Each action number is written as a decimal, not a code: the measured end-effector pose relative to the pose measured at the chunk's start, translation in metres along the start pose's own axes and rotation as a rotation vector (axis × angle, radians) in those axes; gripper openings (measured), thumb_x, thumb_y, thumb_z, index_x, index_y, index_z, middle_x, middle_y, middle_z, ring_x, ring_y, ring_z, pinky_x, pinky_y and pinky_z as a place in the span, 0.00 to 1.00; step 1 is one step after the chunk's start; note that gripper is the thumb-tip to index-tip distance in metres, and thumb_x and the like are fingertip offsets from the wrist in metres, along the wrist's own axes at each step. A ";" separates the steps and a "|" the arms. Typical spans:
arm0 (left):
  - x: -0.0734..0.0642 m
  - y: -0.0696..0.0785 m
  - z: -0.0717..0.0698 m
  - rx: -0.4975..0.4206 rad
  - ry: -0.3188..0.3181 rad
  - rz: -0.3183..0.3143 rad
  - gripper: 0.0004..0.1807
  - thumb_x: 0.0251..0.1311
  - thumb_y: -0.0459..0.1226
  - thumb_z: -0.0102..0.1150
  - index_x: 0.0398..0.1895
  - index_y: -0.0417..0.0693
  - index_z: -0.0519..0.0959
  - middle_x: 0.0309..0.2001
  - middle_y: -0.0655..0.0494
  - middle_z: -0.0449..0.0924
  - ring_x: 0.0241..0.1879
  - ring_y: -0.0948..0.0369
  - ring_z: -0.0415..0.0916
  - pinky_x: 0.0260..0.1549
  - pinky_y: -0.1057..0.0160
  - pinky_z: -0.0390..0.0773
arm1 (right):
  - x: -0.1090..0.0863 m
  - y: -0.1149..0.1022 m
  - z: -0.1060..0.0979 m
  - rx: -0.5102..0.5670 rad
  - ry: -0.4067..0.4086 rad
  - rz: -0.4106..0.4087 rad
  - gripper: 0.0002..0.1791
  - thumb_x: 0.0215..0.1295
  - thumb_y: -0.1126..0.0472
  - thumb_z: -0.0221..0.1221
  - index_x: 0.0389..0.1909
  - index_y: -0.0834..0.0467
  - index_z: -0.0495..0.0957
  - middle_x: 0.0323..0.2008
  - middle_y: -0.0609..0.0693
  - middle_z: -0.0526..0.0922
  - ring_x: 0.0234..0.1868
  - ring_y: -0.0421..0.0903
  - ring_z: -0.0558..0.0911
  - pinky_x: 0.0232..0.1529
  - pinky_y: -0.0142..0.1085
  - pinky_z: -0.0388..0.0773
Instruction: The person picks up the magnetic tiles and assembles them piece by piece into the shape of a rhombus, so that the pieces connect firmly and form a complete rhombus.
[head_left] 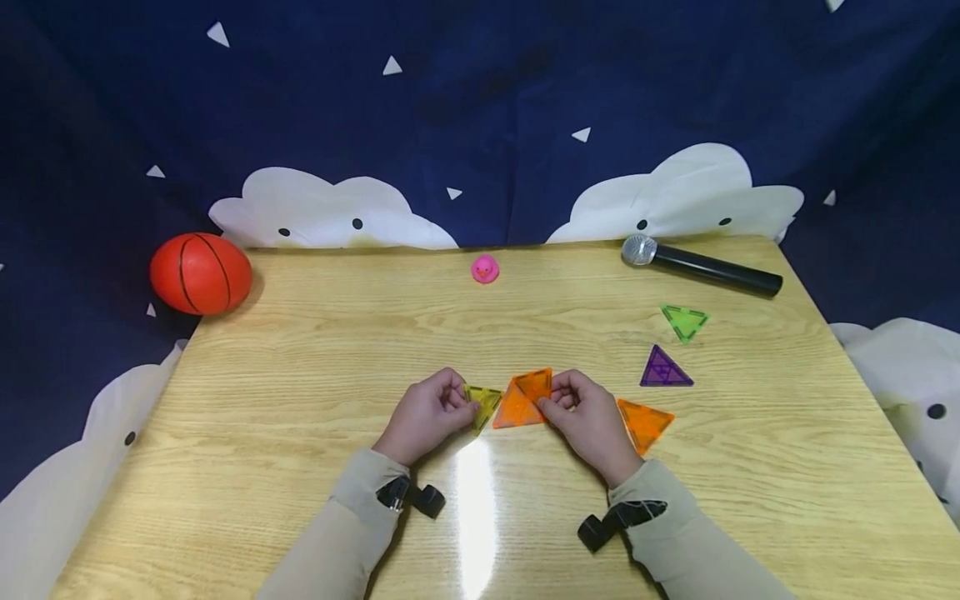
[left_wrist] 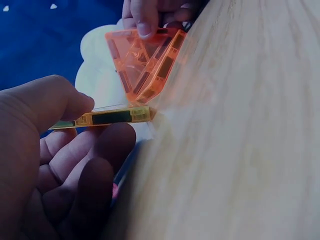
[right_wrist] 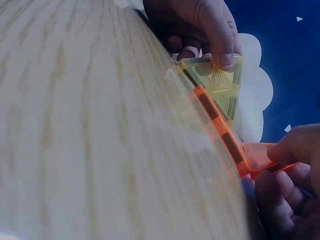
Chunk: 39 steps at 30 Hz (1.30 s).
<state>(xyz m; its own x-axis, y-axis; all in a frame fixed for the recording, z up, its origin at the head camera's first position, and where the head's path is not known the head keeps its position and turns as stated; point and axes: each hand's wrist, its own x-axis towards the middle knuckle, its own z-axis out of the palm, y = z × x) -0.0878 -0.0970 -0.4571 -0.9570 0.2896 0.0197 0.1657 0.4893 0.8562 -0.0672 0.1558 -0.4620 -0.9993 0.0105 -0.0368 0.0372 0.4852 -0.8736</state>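
Note:
My left hand pinches a yellow triangular magnetic tile between thumb and fingers. In the left wrist view that yellow tile shows edge-on, thumb above and fingers below. My right hand pinches an orange triangular magnetic tile by its right edge. A second orange tile meets it at an angle, lying along the tabletop. The yellow tile's corner is close to the left end of this orange pair. In the right wrist view the orange tile along the table overlaps the yellow tile's edge.
Right of my right hand lies a loose orange tile, with a purple triangle tile and a green one behind it. Along the back stand a red ball, a pink rubber duck and a microphone.

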 end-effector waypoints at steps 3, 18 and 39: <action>0.000 0.000 0.001 -0.001 0.005 -0.002 0.11 0.56 0.36 0.71 0.32 0.49 0.75 0.26 0.63 0.79 0.23 0.66 0.74 0.27 0.68 0.74 | 0.000 0.001 0.000 0.005 -0.012 0.005 0.10 0.61 0.62 0.68 0.42 0.58 0.80 0.33 0.50 0.80 0.33 0.46 0.76 0.36 0.32 0.75; 0.000 0.000 0.002 -0.008 0.005 0.014 0.10 0.58 0.35 0.69 0.33 0.48 0.74 0.27 0.63 0.79 0.23 0.66 0.74 0.27 0.68 0.74 | -0.001 -0.001 0.000 0.040 -0.047 -0.023 0.10 0.62 0.61 0.69 0.40 0.58 0.79 0.33 0.50 0.80 0.33 0.45 0.76 0.35 0.31 0.75; 0.000 0.000 0.003 -0.021 0.024 0.002 0.11 0.59 0.36 0.69 0.34 0.48 0.74 0.28 0.62 0.81 0.24 0.66 0.74 0.29 0.67 0.75 | -0.001 -0.001 0.002 0.058 -0.068 -0.032 0.09 0.61 0.61 0.69 0.37 0.57 0.79 0.32 0.49 0.81 0.32 0.44 0.75 0.35 0.30 0.74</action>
<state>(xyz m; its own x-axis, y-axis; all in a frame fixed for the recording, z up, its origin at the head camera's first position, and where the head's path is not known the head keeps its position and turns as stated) -0.0875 -0.0943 -0.4591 -0.9622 0.2705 0.0333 0.1624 0.4710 0.8671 -0.0662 0.1537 -0.4617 -0.9971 -0.0645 -0.0397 0.0079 0.4332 -0.9013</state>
